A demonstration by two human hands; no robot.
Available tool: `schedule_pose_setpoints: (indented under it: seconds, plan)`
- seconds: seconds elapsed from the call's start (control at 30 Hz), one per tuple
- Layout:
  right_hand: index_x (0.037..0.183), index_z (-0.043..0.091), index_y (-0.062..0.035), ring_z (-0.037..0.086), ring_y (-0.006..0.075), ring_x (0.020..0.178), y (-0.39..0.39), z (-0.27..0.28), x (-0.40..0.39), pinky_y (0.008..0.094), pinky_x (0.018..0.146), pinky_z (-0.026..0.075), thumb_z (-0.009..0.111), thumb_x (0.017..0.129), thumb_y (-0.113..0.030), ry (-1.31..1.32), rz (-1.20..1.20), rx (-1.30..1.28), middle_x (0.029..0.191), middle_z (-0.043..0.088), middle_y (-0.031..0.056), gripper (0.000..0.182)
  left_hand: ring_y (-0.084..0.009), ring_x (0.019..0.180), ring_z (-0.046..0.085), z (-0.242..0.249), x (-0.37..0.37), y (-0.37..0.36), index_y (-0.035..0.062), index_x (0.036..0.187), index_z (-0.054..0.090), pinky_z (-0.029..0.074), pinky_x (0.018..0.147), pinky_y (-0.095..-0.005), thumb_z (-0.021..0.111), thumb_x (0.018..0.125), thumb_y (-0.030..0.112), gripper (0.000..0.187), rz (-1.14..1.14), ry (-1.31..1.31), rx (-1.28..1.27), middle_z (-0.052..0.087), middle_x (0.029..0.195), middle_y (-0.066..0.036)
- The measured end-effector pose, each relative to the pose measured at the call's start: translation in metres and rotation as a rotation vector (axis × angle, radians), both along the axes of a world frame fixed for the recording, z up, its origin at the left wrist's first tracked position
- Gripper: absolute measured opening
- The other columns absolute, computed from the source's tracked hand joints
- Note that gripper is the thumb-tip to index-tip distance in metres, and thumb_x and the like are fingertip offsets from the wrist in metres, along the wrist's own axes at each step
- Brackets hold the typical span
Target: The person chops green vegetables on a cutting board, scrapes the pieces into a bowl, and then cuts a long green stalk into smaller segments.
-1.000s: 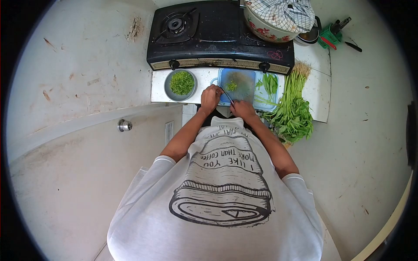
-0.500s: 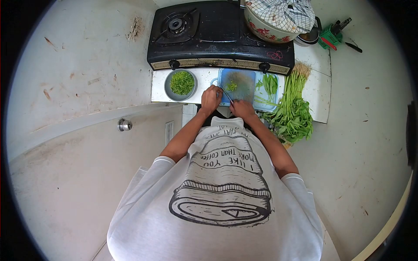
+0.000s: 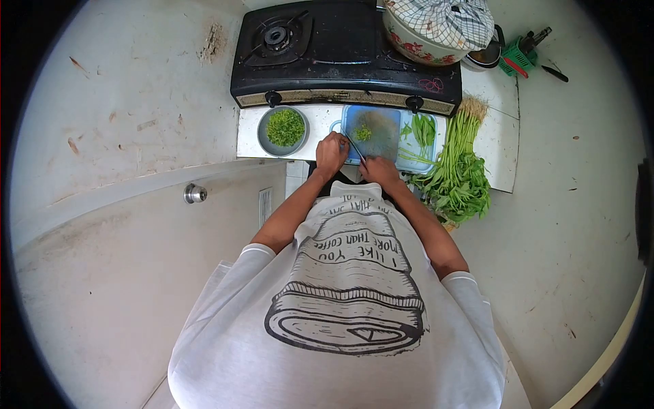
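Observation:
My right hand point(image 3: 379, 170) is closed around the handle of a knife point(image 3: 355, 148). Its blade slants up and left over the blue cutting board point(image 3: 381, 143), toward my left hand. At the board's left edge my left hand point(image 3: 332, 153) has its fingers bent together by the knife tip; whatever they grip is hidden. Just beyond the blade lies a small heap of chopped greens point(image 3: 363, 131) on the board. A few whole leaves with stems point(image 3: 424, 128) rest in the light blue tray point(image 3: 432, 162) to the right.
A grey bowl point(image 3: 304, 142) of chopped greens stands on the left of the counter. Behind is a black gas stove point(image 3: 347, 75) bearing a cloth-covered floral pot point(image 3: 422, 51). A big bunch of leafy greens point(image 3: 460, 163) hangs over the right edge, with a green basket point(image 3: 512, 60) farther back.
Both hands and the knife stay almost in place. The whole view has shifted very slightly; the chopped heap looks the same.

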State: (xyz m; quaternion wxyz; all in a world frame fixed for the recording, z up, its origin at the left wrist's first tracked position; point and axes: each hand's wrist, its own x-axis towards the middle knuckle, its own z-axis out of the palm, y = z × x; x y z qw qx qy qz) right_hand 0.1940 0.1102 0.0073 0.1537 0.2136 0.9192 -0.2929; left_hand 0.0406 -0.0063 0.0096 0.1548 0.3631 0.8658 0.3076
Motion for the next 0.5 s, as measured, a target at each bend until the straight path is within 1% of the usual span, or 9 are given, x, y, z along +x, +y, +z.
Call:
schedule_pose_setpoints:
  seconds: [0.17, 0.27, 0.47, 0.5]
  plan:
    - [0.092, 0.073, -0.0022, 0.071, 0.0437, 0.08, -0.002, 0.001, -0.004, 0.0539, 0.076, 0.057, 0.053, 0.097, -0.037, 0.028, 0.005, 0.029, 0.086, 0.072, 0.0257, 0.04, -0.0321, 0.08, 0.07, -0.001, 0.001, -0.001, 0.0041, 0.087, 0.073, 0.056, 0.075, -0.0418, 0.072, 0.083, 0.01, 0.008, -0.002, 0.026, 0.021, 0.071, 0.09, -0.011]
    - [0.089, 0.074, -0.0019, 0.073, 0.0414, 0.079, -0.001, -0.003, -0.005, 0.0525, 0.076, 0.058, 0.052, 0.096, -0.035, 0.03, 0.025, 0.08, 0.084, 0.073, 0.0238, 0.041, -0.032, 0.078, 0.07, -0.003, 0.001, -0.002, 0.0044, 0.087, 0.074, 0.056, 0.074, -0.0418, 0.071, 0.084, 0.009, 0.007, 0.005, 0.015, 0.045, 0.071, 0.091, -0.011]
    - [0.089, 0.073, -0.0013, 0.072, 0.0419, 0.078, 0.0, -0.001, -0.001, 0.0528, 0.075, 0.058, 0.052, 0.097, -0.034, 0.065, -0.009, 0.079, 0.084, 0.073, 0.0245, 0.04, -0.0304, 0.077, 0.07, 0.003, 0.001, -0.011, 0.0055, 0.093, 0.076, 0.055, 0.073, -0.0409, 0.07, 0.087, 0.008, 0.009, -0.028, -0.058, 0.074, 0.071, 0.092, -0.012]
    - [0.091, 0.072, -0.0006, 0.072, 0.0425, 0.079, 0.0, -0.001, -0.001, 0.053, 0.075, 0.057, 0.053, 0.097, -0.034, 0.056, -0.007, 0.068, 0.085, 0.073, 0.0251, 0.039, -0.03, 0.077, 0.07, 0.002, 0.0, -0.013, 0.0057, 0.094, 0.077, 0.055, 0.073, -0.0406, 0.07, 0.088, 0.008, 0.01, -0.034, -0.071, 0.079, 0.071, 0.093, -0.012]
